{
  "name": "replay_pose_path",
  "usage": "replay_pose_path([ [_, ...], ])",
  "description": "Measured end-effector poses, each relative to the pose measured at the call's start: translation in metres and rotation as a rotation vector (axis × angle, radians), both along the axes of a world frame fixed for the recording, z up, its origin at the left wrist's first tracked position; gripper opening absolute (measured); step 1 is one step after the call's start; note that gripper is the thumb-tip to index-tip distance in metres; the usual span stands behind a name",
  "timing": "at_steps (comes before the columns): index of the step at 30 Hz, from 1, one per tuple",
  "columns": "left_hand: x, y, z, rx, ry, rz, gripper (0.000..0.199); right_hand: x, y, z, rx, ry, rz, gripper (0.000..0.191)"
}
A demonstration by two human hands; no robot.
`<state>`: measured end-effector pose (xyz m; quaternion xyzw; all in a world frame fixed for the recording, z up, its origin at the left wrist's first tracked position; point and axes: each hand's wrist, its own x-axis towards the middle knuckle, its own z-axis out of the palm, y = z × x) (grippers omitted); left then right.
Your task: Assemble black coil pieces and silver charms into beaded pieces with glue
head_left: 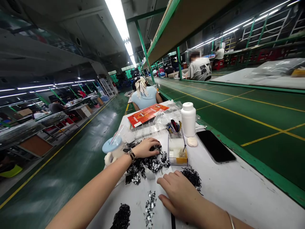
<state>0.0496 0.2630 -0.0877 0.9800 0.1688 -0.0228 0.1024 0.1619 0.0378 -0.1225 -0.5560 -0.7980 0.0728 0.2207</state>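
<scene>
My left hand rests on a heap of black-and-silver foil-like pieces, its fingers curled into the heap. I cannot tell whether it grips any of them. My right hand lies open on the white bench top, fingers spread, just left of a tangle of thin black cords. Nearer me are a smaller silver heap and another black tangle. A clear acrylic box of pens and tools stands just beyond my hands.
A white plastic bottle, a black smartphone and a red printed card lie on the bench. A person in a light blue top sits at its far end. Green-painted floor with yellow lines runs along both sides.
</scene>
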Motion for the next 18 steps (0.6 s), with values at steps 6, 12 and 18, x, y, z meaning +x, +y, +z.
replay_pose_path([
  [6,0.012,-0.027,-0.004,-0.062,0.006,0.032,0.06,0.001,0.0,0.0,0.024,0.001,-0.006,0.015],
  [12,0.025,-0.032,-0.013,-0.026,0.084,-0.033,0.032,0.002,-0.002,0.001,0.034,-0.007,-0.005,0.014],
  [18,0.01,-0.022,0.001,0.014,0.174,-0.056,0.028,0.001,-0.004,0.003,0.028,-0.018,0.013,0.012],
])
